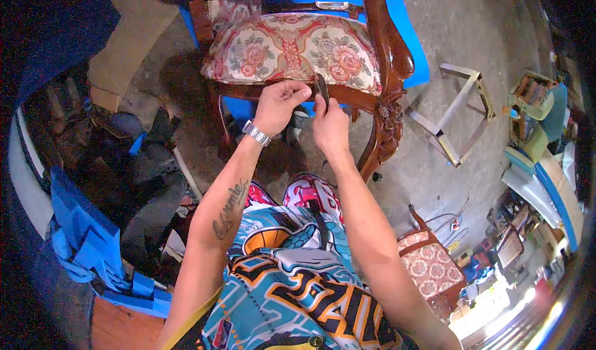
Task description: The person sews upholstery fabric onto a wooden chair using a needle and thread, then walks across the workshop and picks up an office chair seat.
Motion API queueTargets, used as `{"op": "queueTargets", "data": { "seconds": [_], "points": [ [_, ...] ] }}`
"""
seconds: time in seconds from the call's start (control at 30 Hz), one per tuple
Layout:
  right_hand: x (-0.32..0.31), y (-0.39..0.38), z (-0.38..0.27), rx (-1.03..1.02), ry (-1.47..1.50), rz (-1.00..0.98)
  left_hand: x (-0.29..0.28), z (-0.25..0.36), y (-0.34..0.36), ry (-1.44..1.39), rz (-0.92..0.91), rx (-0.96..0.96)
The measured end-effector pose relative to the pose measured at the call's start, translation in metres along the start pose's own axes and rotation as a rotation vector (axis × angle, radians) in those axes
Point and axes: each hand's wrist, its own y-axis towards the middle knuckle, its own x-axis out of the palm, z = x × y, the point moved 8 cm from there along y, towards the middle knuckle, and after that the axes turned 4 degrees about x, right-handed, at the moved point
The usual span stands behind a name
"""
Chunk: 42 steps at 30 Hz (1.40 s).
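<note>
A carved dark wooden chair (392, 45) stands in front of me, its seat cushion (292, 50) covered in cream fabric with red and pink flowers. My left hand (279, 106) is closed in a pinch at the middle of the seat's front edge; whatever is between its thumb and fingers is too small to make out. Just to its right, my right hand (331, 123) grips a dark tool with a flat, tapering blade (321, 89). The blade points up and away from me, its tip at the cushion's lower front edge. The tool's handle is hidden in my fist.
A bare angular frame (442, 126) lies on the concrete floor right of the chair. Further right, foam and boards (546, 182) are piled up. A second upholstered chair (431, 266) is at lower right. Blue scraps (93, 226) and dark clutter lie at left, below a cardboard piece (127, 45).
</note>
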Motion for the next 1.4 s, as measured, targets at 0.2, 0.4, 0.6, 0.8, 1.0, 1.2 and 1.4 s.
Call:
{"op": "queueTargets", "data": {
  "seconds": [0.2,0.4,0.6,0.8,1.0,1.2,1.4],
  "points": [
    [0.005,0.001,-0.003,0.087,-0.018,0.059,0.003,0.010,0.005,0.007,-0.061,0.052],
    [0.007,0.002,-0.006,0.067,-0.033,0.080,0.009,0.008,0.005,-0.080,-0.146,-0.024],
    [0.004,-0.003,-0.013,0.062,-0.128,0.110,0.008,0.011,0.001,-0.098,-0.153,0.026],
    [0.003,-0.008,-0.011,0.003,-0.150,0.141,0.012,0.008,-0.003,0.081,-0.220,0.027],
    [0.004,-0.020,-0.013,-0.093,-0.189,0.195,0.004,0.037,-0.019,0.175,-0.239,0.225],
    [0.009,-0.039,-0.027,-0.207,-0.256,0.230,-0.016,0.056,-0.041,0.209,-0.172,0.320],
    [0.019,-0.033,-0.019,-0.215,-0.253,0.206,-0.029,0.039,-0.048,0.243,-0.062,0.335]
  ]
}}
